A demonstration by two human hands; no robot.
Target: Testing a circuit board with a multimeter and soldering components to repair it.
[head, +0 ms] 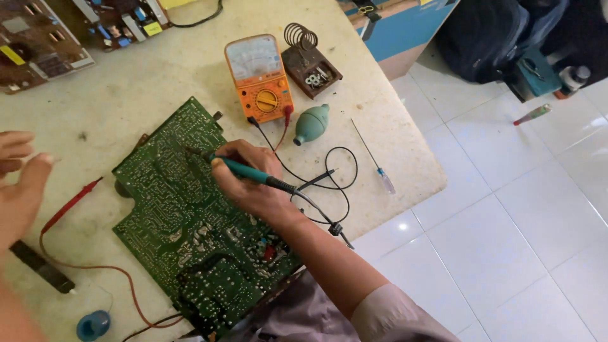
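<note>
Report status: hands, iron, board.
Right hand grips teal soldering iron, tip on green circuit board. Left hand open, off the board, above red probe. Nothing blocking the tip.

One head-worn camera looks steeply down, fairly close, over the worktable (126, 82) and, probably, floor tiles rightward
</note>
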